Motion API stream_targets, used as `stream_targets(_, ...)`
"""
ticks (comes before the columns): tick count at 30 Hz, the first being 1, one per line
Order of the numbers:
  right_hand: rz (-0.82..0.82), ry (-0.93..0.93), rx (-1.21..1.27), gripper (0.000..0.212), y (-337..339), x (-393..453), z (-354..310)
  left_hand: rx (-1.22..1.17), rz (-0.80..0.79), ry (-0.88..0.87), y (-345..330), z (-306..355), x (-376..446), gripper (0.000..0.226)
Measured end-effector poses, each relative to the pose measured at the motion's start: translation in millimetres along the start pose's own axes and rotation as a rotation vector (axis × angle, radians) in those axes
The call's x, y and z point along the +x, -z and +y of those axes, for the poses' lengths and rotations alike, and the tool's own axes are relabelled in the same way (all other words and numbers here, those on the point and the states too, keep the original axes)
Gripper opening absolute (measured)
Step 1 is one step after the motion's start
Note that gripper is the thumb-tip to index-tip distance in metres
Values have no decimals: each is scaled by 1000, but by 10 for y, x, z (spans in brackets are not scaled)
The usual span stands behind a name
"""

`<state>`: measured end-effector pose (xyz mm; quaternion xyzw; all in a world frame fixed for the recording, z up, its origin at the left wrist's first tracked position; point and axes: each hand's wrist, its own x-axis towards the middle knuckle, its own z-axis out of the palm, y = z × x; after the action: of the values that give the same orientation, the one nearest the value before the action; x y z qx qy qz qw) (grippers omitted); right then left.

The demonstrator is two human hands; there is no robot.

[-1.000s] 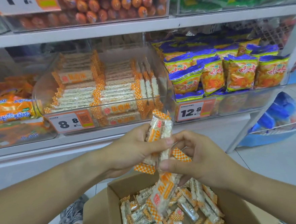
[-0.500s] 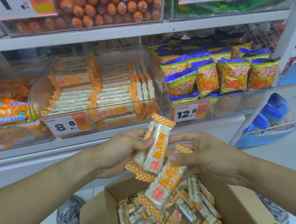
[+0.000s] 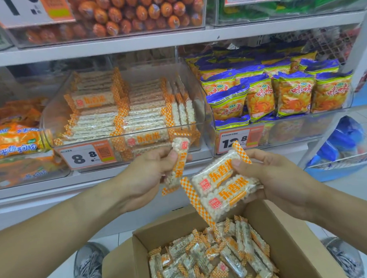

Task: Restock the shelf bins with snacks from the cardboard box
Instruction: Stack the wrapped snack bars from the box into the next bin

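The person's left hand (image 3: 146, 176) grips a single clear-wrapped puffed-rice bar with orange checkered ends (image 3: 178, 163), thumb across its front and fingers curled behind. This bar stands nearly upright, its long axis running from lower left to upper right, the top end tipped toward the shelf.

The right hand (image 3: 274, 180) holds two more puffed-rice bars of the same kind (image 3: 222, 189), stacked side by side with their printed faces up. The thumb presses on the upper bar near its right end and the fingers curl underneath. Their long axes lie on a slant, with the right ends raised toward the shelf and the checkered left ends pointing down at the box. The single bar and the pair are close together but apart.

Just below the hands sits an open brown cardboard box (image 3: 141, 269), filled with a loose jumble of the same bars lying in many directions.

Straight ahead on the white metal shelf (image 3: 106, 47) stands a clear plastic bin (image 3: 202, 107) already partly filled with these bars, stacked flat with their long axes running left to right, plus a few standing on edge at the right side. A white and orange price tag reading 8.8 (image 3: 86, 155) hangs on its front. The neighbouring bin to the right holds yellow and blue snack bags (image 3: 292, 92).
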<state>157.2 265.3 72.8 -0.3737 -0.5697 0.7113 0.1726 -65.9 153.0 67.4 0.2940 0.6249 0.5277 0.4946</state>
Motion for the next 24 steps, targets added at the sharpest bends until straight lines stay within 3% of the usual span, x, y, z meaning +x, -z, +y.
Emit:
stream_targets(8, 92, -50, 111, 33, 33, 70, 37, -224, -42, -42, 41, -8, -6, 24)
stream_targets(12, 96, -64, 127, 31, -20, 64, 58, -347, -158, 19, -9, 85, -72, 14)
stream_targets(18, 109, -63, 166, 32, -78, 55, 86, -94, 28, -72, -62, 85, -59, 41)
stream_targets(24, 152, -40, 213, 34, -144, 65, 101, -301, -25, -24, -62, 116, -85, 50)
